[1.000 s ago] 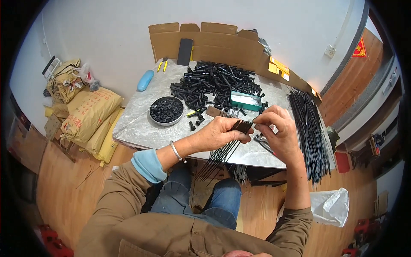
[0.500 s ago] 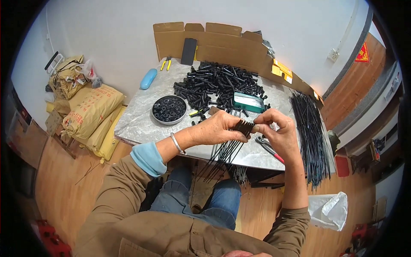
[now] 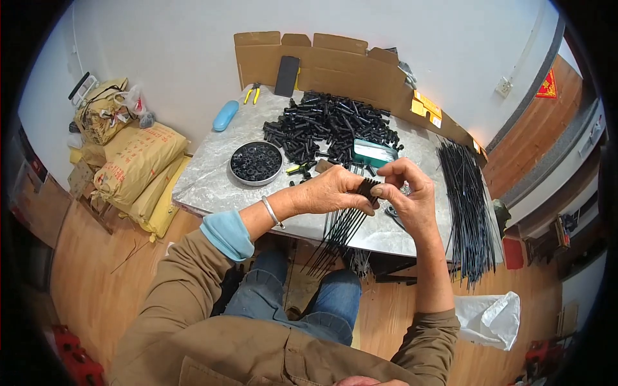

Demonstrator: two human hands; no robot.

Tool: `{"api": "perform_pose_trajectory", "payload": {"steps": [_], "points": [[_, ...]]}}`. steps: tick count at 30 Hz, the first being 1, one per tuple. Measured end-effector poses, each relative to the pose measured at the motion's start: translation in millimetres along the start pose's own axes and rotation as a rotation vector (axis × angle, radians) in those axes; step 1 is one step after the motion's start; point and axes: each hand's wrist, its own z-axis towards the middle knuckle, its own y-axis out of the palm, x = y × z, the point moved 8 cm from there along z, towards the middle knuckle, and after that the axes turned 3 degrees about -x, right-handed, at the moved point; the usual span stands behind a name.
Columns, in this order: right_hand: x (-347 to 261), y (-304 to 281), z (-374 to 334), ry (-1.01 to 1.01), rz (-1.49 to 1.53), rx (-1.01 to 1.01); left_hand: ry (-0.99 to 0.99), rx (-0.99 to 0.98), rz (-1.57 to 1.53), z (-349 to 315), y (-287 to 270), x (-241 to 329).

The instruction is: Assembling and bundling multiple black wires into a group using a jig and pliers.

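My left hand (image 3: 322, 192), with a silver bangle on the wrist, is closed round a fanned bunch of thin black rods (image 3: 340, 237). Their long ends hang down past the table's front edge, and their short upper ends stick out beside the thumb. Close against those upper ends is my right hand (image 3: 417, 198), its thumb tip touching them. The forefinger is bent and stands apart from the thumb, and I make out nothing between the two. Behind my right hand, a pair of pliers (image 3: 394, 213) lies partly hidden on the table.
On the grey table (image 3: 201, 186) lie a heap of black bolt-like parts (image 3: 331, 122), a round tin of small black rings (image 3: 256, 162), a green box (image 3: 375, 152), a blue case (image 3: 225, 116) and yellow-handled pliers (image 3: 252, 94). More black rods (image 3: 465, 212) lie at the right edge. Cardboard (image 3: 341, 67) stands behind.
My right forefinger has lifted away from the thumb, while the thumb has moved left against the rod ends. My left hand keeps its grip on the bunch.
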Motion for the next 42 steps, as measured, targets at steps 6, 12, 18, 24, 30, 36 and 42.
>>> {"api": "perform_pose_trajectory", "payload": {"steps": [6, 12, 18, 24, 30, 36, 42], "points": [[-10.3, 19.9, 8.9, -0.148, -0.2, -0.028, -0.071, 0.106, -0.13, -8.5, 19.2, -35.9], [-8.2, 19.4, 9.3, -0.093, -0.208, 0.05, 0.054, 0.031, 0.635, -49.6, 52.8, -78.6], [15.0, 4.0, 25.5, 0.016, 0.307, -0.114, 0.07, -0.041, 0.697, -58.6, 55.3, -95.5], [180.6, -29.0, 54.9, 0.443, -0.031, 0.157, 0.096, 0.026, 0.721, -63.4, 60.7, -100.4], [262.0, 6.7, 93.0, 0.494, -0.656, -0.025, 0.006, 0.089, 0.789, -65.8, 56.6, -108.3], [294.9, 16.8, 112.9, 0.476, -0.934, -0.296, -0.06, 0.088, 0.791, -60.3, 54.3, -109.3], [288.6, 18.5, 114.9, 0.479, -0.964, -0.252, -0.087, 0.053, 0.7, -64.5, 51.9, -113.5]]}}
